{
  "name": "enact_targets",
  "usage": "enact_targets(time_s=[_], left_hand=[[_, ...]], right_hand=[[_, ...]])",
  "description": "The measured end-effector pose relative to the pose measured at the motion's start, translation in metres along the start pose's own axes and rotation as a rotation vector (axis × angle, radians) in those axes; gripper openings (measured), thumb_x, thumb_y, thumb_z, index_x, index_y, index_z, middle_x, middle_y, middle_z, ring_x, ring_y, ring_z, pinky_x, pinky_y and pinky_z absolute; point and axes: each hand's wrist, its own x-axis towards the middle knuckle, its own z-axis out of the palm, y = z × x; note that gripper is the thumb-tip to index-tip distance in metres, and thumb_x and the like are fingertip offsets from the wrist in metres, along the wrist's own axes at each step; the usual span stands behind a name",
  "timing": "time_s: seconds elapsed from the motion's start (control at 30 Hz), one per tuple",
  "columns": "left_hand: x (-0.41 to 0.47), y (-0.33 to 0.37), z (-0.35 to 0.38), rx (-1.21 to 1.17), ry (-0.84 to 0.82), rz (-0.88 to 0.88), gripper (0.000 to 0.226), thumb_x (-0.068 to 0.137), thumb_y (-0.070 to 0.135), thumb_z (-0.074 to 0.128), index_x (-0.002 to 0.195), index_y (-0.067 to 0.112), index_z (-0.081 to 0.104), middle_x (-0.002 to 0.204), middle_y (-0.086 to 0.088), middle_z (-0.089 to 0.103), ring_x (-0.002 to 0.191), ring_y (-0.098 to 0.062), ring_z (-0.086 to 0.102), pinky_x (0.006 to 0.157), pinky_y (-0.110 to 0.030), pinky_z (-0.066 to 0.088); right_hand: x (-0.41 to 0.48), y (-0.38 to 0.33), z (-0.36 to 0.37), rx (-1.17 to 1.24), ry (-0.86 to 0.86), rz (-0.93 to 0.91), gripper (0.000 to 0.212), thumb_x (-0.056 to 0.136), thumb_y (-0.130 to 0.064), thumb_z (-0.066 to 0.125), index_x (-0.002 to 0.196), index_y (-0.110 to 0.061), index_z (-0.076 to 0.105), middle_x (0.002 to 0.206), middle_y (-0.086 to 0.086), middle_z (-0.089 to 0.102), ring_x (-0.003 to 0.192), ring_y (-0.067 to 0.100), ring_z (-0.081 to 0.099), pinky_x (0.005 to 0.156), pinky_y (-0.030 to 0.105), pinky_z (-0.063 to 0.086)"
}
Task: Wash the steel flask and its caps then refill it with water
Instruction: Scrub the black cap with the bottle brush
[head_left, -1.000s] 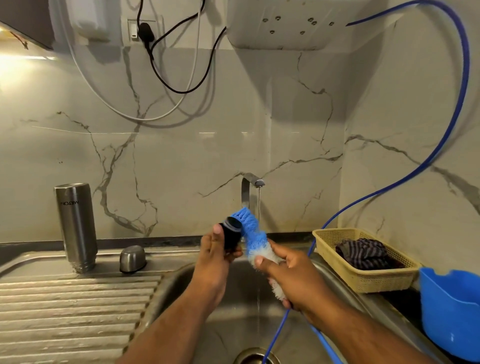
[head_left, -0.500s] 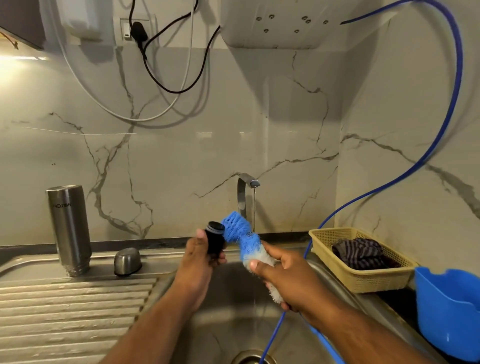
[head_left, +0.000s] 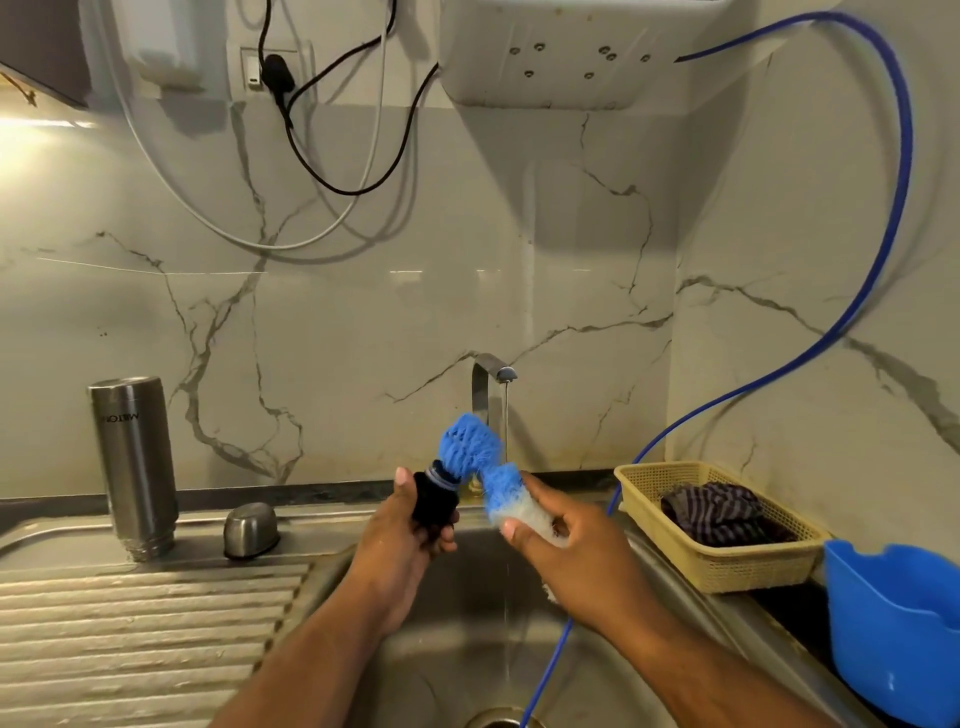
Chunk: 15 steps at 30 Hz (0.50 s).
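Over the sink, my left hand (head_left: 402, 540) grips a black inner cap (head_left: 434, 499) with its grey-ringed end pointing up and right. My right hand (head_left: 576, 558) holds a blue and white bottle brush (head_left: 480, 467), whose blue bristle head touches the cap's end. The steel flask (head_left: 134, 467) stands upside down on the draining board at the left. A rounded steel outer cap (head_left: 251, 530) lies beside it. A thin stream of water runs from the tap (head_left: 491, 387) behind the brush.
The steel sink (head_left: 467, 634) has a ribbed draining board (head_left: 130, 639) on its left. A yellow basket (head_left: 717, 564) with a striped cloth (head_left: 719, 512) and a blue tub (head_left: 893, 623) stand on the right. A blue hose (head_left: 852, 312) hangs down into the sink.
The brush head has bent over and now sits on the cap's end. The cap has turned its end upward, and both hands shifted slightly with the view.
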Motion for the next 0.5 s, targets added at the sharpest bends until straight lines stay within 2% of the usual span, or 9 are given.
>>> enact_targets(time_s=[0.1, 0.17, 0.3, 0.43, 0.5], left_hand=[[0.001, -0.001, -0.003, -0.014, 0.008, 0.01, 0.051, 0.105, 0.051, 0.032, 0.121, 0.013, 0.062, 0.101, -0.019, 0.066, 0.078, -0.022, 0.054, 0.075, -0.037, 0.05], [0.001, -0.003, -0.004, 0.013, -0.008, 0.004, 0.052, 0.105, 0.051, 0.032, 0.122, 0.012, 0.061, 0.099, -0.019, 0.065, 0.079, -0.022, 0.055, 0.074, -0.035, 0.052], [0.004, -0.007, -0.004, 0.01, 0.009, 0.021, 0.051, 0.105, 0.051, 0.032, 0.122, 0.013, 0.061, 0.1, -0.016, 0.066, 0.077, -0.02, 0.055, 0.071, -0.034, 0.052], [0.004, -0.009, -0.003, 0.058, 0.004, 0.037, 0.047, 0.106, 0.049, 0.031, 0.116, 0.015, 0.061, 0.1, -0.02, 0.065, 0.081, -0.022, 0.057, 0.073, -0.034, 0.053], [0.004, -0.008, -0.005, 0.048, 0.024, 0.046, 0.044, 0.106, 0.05, 0.032, 0.116, 0.017, 0.061, 0.108, -0.02, 0.066, 0.084, -0.023, 0.059, 0.074, -0.035, 0.054]], right_hand=[[-0.001, 0.001, 0.002, -0.035, -0.034, -0.025, 0.054, 0.093, -0.041, 0.072, 0.143, -0.045, 0.052, 0.123, -0.023, 0.066, 0.106, -0.011, 0.061, 0.078, 0.001, 0.045], [0.002, 0.005, 0.001, -0.02, -0.001, 0.002, 0.056, 0.093, -0.041, 0.072, 0.145, -0.042, 0.052, 0.123, -0.021, 0.068, 0.104, -0.007, 0.063, 0.079, 0.006, 0.049], [0.003, 0.011, 0.002, -0.04, -0.044, -0.034, 0.054, 0.092, -0.042, 0.072, 0.143, -0.044, 0.053, 0.121, -0.023, 0.068, 0.108, -0.011, 0.062, 0.085, 0.006, 0.048], [0.008, 0.02, -0.002, -0.073, 0.028, -0.03, 0.054, 0.091, -0.047, 0.071, 0.142, -0.047, 0.053, 0.113, -0.024, 0.07, 0.106, -0.006, 0.064, 0.095, 0.027, 0.055], [0.005, 0.022, -0.002, -0.094, -0.031, -0.053, 0.056, 0.091, -0.051, 0.07, 0.143, -0.051, 0.05, 0.119, -0.026, 0.067, 0.11, -0.007, 0.062, 0.096, 0.024, 0.054]])
